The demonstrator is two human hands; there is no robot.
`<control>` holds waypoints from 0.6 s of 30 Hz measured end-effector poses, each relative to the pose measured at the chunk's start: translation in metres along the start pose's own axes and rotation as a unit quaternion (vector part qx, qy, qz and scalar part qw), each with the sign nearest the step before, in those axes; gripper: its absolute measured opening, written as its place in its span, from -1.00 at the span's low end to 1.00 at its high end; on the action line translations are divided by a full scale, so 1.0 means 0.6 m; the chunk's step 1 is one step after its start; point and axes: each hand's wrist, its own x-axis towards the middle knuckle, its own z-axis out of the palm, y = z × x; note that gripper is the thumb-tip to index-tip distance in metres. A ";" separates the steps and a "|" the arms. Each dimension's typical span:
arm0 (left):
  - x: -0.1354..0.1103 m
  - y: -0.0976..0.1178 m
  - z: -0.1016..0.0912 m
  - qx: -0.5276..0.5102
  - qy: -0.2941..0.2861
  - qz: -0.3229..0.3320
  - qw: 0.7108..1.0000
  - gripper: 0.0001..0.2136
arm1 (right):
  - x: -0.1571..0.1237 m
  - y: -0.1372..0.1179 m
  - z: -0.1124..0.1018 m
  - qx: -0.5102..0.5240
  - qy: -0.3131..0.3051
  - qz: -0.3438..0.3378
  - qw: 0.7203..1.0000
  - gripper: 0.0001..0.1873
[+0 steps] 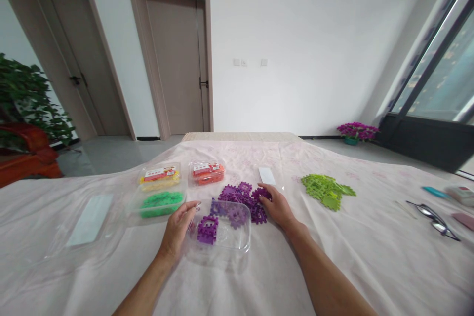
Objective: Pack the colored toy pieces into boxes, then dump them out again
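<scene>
Mid-worktop (266,281), on the pale cloth, sits the clear tub (231,244), right in front of the person, and the left hand (179,222) has hold of it, thumb and fingers grasping the rim at the far left corner. Inside, over on the left side, there's a stack (207,229) of purple pieces, upright and close to that hand.

Straight behind the tub lies the purple heap (237,192), a jumble of flat, toothed pieces, some of them showing through the clear wall. And at the heap's right side, here's the right hand (276,205): fingers bent, tips down on the purple pieces, touching them. Whether they pinch one, I cannot tell.

Out left, the green tub (163,203) stands near the left hand, loaded with green pieces. Just behind it comes the yellow tub (160,177), then, to its right, the red tub (207,174), both wearing labels on top. Farther left, a pale label (91,219) lies on clear plastic; a white label (266,175) shows just beyond the right hand.

Across to the right, well apart from the purple, the lime heap (328,190) spreads over the cloth. Toward the right edge rest the glasses (433,218), with a turquoise item (436,191) behind them. Beyond the worktop, purple flowers (357,131) stand by the wall.
</scene>
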 end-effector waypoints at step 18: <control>0.005 -0.006 -0.003 -0.022 -0.019 0.015 0.999 -0.57 | 0.012 -0.221 -0.017 0.355 -0.220 0.082 0.905 -0.72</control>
